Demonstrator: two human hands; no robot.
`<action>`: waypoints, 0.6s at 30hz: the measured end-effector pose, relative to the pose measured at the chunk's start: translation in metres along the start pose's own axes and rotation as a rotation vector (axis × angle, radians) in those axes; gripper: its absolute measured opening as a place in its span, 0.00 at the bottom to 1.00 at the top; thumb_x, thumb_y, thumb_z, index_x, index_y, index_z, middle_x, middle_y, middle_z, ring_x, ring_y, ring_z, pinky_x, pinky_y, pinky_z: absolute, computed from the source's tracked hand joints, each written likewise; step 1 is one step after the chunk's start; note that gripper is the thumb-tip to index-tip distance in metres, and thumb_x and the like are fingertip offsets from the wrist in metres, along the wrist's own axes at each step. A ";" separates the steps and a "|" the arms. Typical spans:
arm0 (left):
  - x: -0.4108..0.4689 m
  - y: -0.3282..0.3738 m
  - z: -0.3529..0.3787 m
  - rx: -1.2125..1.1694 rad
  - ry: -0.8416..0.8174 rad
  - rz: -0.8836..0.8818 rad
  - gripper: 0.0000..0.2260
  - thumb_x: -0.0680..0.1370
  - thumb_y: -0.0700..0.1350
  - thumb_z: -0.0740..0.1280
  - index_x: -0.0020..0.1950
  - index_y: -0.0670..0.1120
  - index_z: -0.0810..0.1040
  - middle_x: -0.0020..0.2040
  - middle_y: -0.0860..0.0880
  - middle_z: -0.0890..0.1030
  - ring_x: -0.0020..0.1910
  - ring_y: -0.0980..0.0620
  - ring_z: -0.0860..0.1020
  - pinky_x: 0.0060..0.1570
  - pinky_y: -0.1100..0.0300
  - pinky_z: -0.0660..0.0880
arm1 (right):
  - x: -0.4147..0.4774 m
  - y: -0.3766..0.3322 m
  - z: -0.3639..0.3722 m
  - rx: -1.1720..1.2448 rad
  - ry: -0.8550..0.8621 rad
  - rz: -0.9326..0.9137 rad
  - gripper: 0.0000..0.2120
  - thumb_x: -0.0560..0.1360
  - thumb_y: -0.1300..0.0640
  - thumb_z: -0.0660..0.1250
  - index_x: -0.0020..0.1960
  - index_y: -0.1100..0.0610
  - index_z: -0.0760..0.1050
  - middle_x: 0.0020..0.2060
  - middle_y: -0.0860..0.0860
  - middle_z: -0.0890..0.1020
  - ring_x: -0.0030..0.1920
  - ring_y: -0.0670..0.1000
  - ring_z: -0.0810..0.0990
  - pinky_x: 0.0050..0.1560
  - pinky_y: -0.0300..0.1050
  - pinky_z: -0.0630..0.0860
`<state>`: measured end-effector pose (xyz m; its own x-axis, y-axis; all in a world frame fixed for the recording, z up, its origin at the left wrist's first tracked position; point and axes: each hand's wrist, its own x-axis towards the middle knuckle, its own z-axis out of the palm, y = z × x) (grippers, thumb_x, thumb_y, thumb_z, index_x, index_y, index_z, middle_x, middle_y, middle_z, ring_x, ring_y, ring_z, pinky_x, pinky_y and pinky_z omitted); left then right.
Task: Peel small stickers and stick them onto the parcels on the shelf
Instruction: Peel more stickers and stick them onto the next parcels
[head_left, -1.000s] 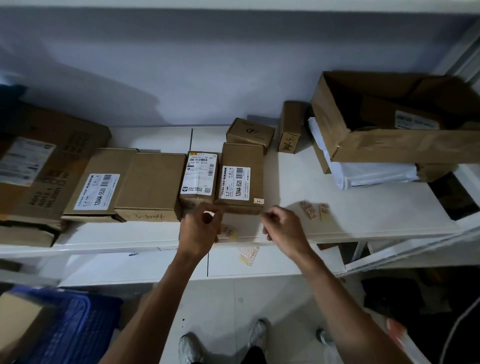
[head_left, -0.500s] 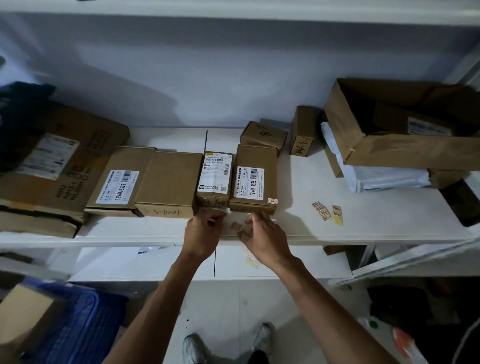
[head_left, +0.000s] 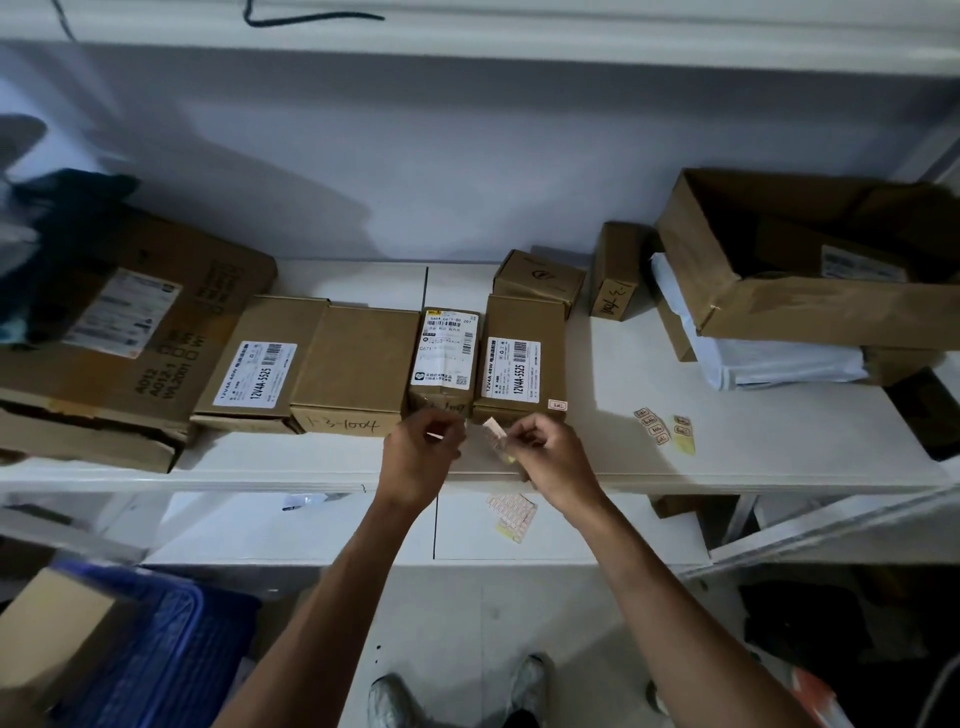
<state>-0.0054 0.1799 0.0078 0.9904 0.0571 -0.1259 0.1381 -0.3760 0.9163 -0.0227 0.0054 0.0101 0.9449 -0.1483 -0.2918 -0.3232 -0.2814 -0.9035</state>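
At the front edge of the white shelf (head_left: 753, 441), the right hand (head_left: 553, 460) pinches a small sticker strip (head_left: 496, 435) between curled fingers. The left hand (head_left: 418, 460) is curled just beside it; whether it holds anything I cannot tell. Just behind stand a narrow parcel (head_left: 447, 358) and a wider parcel (head_left: 524, 322), which bears a small sticker (head_left: 557, 405) at its front corner. Loose stickers (head_left: 652, 426) lie to the right.

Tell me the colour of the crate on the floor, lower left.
The crate is blue; the head view, the only one, shows it.
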 end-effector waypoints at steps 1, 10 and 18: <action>0.000 0.007 -0.001 -0.050 0.008 -0.003 0.03 0.78 0.38 0.70 0.47 0.44 0.83 0.39 0.48 0.85 0.31 0.55 0.83 0.33 0.62 0.76 | -0.001 -0.006 -0.002 0.084 0.005 0.000 0.04 0.74 0.62 0.73 0.44 0.58 0.78 0.33 0.51 0.81 0.28 0.50 0.75 0.27 0.41 0.70; 0.001 0.054 0.001 -0.240 -0.133 -0.008 0.05 0.79 0.43 0.70 0.45 0.43 0.83 0.39 0.46 0.85 0.34 0.53 0.82 0.36 0.58 0.78 | -0.003 -0.044 -0.014 0.365 -0.036 -0.016 0.03 0.77 0.64 0.71 0.49 0.62 0.78 0.34 0.57 0.81 0.25 0.50 0.76 0.28 0.43 0.74; 0.004 0.067 0.001 -0.325 -0.190 -0.063 0.07 0.78 0.43 0.71 0.46 0.40 0.83 0.36 0.46 0.83 0.37 0.50 0.82 0.40 0.57 0.78 | -0.006 -0.044 -0.022 0.380 -0.017 -0.035 0.01 0.77 0.63 0.71 0.48 0.61 0.80 0.34 0.55 0.81 0.25 0.50 0.76 0.28 0.42 0.76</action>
<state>0.0078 0.1535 0.0682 0.9675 -0.1132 -0.2263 0.2204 -0.0626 0.9734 -0.0151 -0.0018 0.0587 0.9569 -0.1284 -0.2606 -0.2511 0.0857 -0.9642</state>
